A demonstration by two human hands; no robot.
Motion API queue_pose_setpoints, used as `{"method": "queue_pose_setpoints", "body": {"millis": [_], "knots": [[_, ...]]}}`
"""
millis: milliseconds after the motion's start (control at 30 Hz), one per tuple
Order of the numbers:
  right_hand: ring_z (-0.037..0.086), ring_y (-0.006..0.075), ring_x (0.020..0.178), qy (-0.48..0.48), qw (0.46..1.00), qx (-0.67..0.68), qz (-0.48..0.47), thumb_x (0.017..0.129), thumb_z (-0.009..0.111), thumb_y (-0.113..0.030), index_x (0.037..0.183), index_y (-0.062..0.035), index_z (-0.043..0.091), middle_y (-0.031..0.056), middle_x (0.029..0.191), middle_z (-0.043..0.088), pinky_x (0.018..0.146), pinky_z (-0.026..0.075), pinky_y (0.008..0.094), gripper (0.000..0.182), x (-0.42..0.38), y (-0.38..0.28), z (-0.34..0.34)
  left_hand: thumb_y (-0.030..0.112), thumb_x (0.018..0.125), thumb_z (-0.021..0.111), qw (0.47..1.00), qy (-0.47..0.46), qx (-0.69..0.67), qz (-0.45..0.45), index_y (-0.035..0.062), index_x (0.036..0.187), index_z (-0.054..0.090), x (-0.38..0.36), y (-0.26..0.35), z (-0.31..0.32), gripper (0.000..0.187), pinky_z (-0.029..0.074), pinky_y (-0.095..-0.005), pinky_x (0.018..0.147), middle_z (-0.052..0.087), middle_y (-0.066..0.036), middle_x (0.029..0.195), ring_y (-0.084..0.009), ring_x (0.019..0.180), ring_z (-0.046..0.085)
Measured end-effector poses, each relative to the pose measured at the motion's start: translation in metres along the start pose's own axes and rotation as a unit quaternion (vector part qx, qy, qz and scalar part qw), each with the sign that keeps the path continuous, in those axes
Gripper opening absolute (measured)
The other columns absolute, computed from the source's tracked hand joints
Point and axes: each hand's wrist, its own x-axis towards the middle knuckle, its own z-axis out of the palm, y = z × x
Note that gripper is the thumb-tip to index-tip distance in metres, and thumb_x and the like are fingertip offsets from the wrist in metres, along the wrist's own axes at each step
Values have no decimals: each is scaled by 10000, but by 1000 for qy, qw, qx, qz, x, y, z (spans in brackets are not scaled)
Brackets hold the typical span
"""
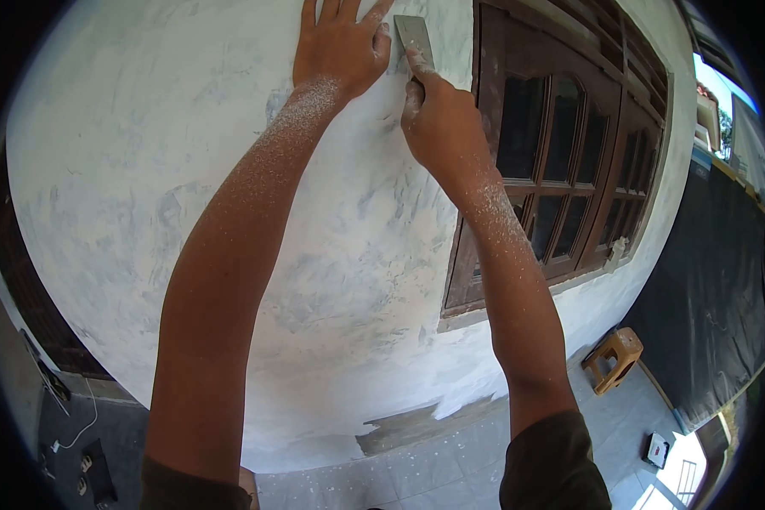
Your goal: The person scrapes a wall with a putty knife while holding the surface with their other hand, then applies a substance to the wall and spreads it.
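My right hand [440,115] grips a putty knife [413,38], its forefinger stretched along the grey metal blade. The blade points up against the white, patchy wall [340,212], close to the window frame. The handle is hidden inside my fist. Left of it, my left hand [342,42] lies against the wall with its fingers spread; the fingertips run out of the top of the view. Whitish dust covers both wrists and forearms.
A brown wooden window [552,127] with glass panes is set in the wall on the right. On the tiled floor [416,467], speckled white, stand a tan plastic stool [614,357] and a small white container [655,450]. A dark sheet [697,280] hangs at far right; a white cable [89,416] lies lower left.
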Motion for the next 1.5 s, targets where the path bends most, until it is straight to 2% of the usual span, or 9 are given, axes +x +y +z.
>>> {"method": "queue_pose_setpoints", "body": {"millis": [267,500,1000,1067,1167,1233,1300,1400,1500], "knots": [[704,450,929,89,995,12,-31,991,502,-122,1412,-84,576,288,1009,708,893,554,483,429,65,-2,4,272,969,497,1000,6,4,3,106,1506,463,0,3,-2,563,118,-537,1257,284,-212,1627,-357,1537,185],[732,404,823,42,998,-30,-33,998,499,-107,1439,-50,536,258,888,723,807,604,488,447,-40,6,23,270,984,482,1000,-2,9,-5,128,1516,457,-1,0,-1,551,111,-530,1259,270,-197,1638,-351,1539,180],[746,361,863,42,998,45,8,1019,463,-128,1491,-70,483,282,1054,717,867,583,446,477,18,9,19,260,968,482,1000,24,-2,7,118,1463,527,1,1,0,516,144,-541,1247,339,-212,1600,-365,1516,238],[655,534,948,51,996,65,-42,947,550,-154,1331,64,526,347,987,676,861,542,546,443,24,12,20,261,962,488,1000,21,2,5,115,1458,532,-1,0,-2,518,144,-542,1245,345,-215,1595,-366,1514,243],[664,502,930,49,994,93,-28,931,551,-128,1266,84,572,336,969,676,848,541,541,396,18,13,23,251,952,501,999,11,-35,6,99,1420,572,-5,2,-7,497,119,-547,1248,325,-212,1610,-375,1522,219],[669,487,913,42,994,96,-27,919,562,-118,1280,92,565,324,928,678,836,550,520,417,19,20,25,306,996,496,990,113,-43,76,54,1262,661,-11,3,-9,402,454,-495,1034,617,-212,1300,-323,1215,587],[738,324,754,32,989,118,-77,1007,425,-132,1510,-45,440,274,1004,720,781,606,441,511,21,23,26,302,969,569,988,110,-93,53,95,1239,692,-30,6,-9,361,487,-456,1002,643,-145,1288,-288,1214,592],[723,324,694,-49,978,201,-26,997,406,-146,1527,-14,385,278,986,714,750,612,438,547,16,13,16,244,926,647,985,123,-118,34,92,1087,761,-41,18,-32,249,552,-349,862,718,-74,1112,-229,1058,660],[720,348,748,-132,945,297,36,992,424,-175,1536,-8,359,276,986,710,794,594,447,572,9,4,-4,324,1010,549,913,-110,-330,-215,23,1173,699,-44,39,-61,374,551,-334,835,735,-104,1002,-205,866,693]]}}
